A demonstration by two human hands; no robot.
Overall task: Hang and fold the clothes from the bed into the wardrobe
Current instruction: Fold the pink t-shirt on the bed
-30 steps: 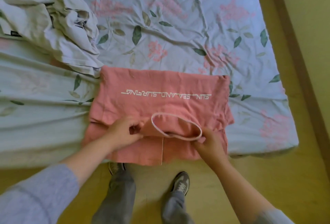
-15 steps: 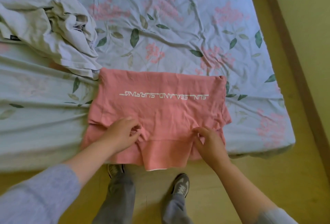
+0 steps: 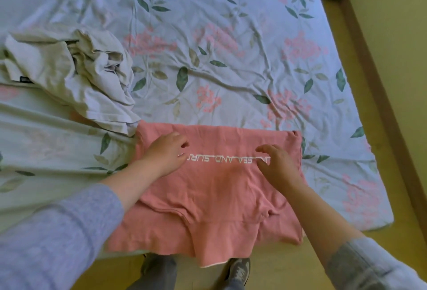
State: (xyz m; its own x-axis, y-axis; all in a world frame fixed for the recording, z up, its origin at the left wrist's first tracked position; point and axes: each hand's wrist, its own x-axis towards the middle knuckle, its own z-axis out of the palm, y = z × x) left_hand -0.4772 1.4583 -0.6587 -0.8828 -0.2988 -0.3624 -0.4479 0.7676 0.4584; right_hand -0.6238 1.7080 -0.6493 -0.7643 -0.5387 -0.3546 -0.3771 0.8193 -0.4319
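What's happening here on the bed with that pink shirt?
A person is folding a pink T-shirt at the near edge of the bed. It is partly folded, and its near end hangs over the edge. The left hand and right hand rest on it by the white lettering. A crumpled pale garment lies to the left, not yet folded.

Shirt (image 3: 215, 188) lies on bed (image 3: 231, 47), garment pile (image 3: 76, 74) behind-left.
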